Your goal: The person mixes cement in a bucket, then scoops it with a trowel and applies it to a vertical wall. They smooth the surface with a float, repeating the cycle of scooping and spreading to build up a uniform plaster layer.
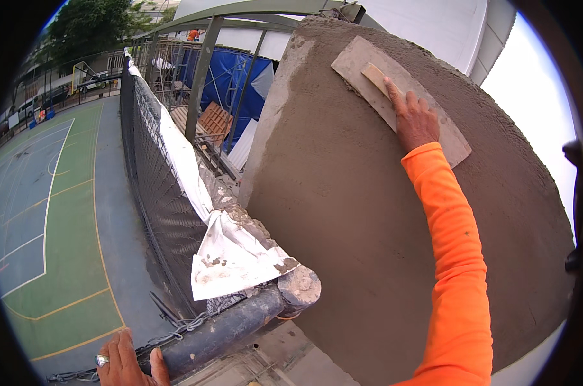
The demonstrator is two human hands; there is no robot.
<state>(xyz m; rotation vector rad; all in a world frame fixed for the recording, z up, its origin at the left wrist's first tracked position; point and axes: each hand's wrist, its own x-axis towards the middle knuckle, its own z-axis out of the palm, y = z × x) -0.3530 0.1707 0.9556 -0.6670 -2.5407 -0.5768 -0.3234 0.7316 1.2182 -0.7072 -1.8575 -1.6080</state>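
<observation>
My right hand (417, 119), at the end of an orange sleeve, grips the pale handle (377, 78) of a flat rectangular float (439, 138). The float lies against wet grey render (375, 244) on a wall, near its upper part. A paler, smoother strip runs along the wall's left edge. My left hand (127, 360), with a ring, has its fingers curled over a dark pipe rail (220, 331) at the bottom of the view. Wire mesh and twisted wire run along that rail. A crumpled white sheet (230, 257), spattered with mortar, hangs over the fence beside the wall.
A mesh fence (150, 167) separates me from a lower green-and-blue court (60, 244) on the left. Behind are steel posts (201, 80), scaffolding, a blue tarp (240, 83), stacked reddish blocks (214, 122) and a distant person in orange (193, 35). Trees and parked vehicles stand beyond the court.
</observation>
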